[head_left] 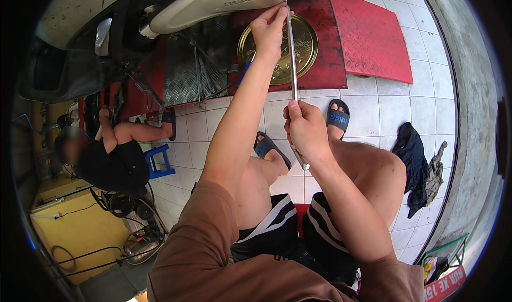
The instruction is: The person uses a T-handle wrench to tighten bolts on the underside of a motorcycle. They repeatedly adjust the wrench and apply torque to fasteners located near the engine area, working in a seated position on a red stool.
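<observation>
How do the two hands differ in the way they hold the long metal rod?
The left hand reaches far forward and pinches the upper end of the metal rod with its fingertips, close under the scooter's exhaust. The right hand stays near the knees and wraps the lower part in a full fist. The left arm is stretched, the right bent. Both hands grip the same rod.

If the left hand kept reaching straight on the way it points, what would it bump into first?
Most likely the cream exhaust cover of the scooter: the left hand already reaches its lower edge, guiding the long metal rod there. Depth is hard to judge.
</observation>
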Demonstrator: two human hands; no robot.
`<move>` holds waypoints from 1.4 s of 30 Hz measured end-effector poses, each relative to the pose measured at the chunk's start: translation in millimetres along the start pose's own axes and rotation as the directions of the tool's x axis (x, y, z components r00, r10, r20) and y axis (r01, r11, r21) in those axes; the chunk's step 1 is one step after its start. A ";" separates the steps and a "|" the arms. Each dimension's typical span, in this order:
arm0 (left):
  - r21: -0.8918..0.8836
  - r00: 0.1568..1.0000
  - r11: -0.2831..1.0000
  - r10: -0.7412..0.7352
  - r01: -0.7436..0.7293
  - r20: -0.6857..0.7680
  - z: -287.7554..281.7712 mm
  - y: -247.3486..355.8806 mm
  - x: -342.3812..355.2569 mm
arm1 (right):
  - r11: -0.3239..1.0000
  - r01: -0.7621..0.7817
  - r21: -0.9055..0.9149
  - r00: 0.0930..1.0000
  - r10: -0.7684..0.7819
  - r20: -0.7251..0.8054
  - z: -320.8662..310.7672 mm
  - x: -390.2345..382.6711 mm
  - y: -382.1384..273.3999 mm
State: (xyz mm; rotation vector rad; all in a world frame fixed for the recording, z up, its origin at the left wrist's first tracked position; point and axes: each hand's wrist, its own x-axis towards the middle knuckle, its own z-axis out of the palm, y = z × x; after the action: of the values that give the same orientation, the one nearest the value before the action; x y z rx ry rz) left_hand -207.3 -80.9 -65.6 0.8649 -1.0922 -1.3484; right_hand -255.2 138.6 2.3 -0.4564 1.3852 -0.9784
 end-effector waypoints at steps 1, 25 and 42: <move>-0.028 1.000 1.000 -0.014 0.014 0.004 0.4 0.1 -0.3 | 0.999 0.036 -0.020 0.999 -0.037 -0.012 -1.0 3.6 3.7; 0.189 0.585 0.586 -0.808 0.788 0.066 -83.0 83.0 -234.9 | 0.915 0.073 -0.397 0.918 0.093 0.384 -29.9 35.0 -35.5; 0.803 0.937 0.586 -0.210 -0.107 0.278 -22.7 105.4 -289.3 | 0.974 0.033 -0.222 0.799 0.108 0.592 -1.7 58.6 -41.3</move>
State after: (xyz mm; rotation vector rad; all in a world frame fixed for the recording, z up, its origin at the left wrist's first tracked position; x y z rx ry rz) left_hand -127.6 210.5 -2.3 1.3529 -2.0751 -1.0206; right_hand -275.4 69.9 -1.3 -0.8279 0.9101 -0.5623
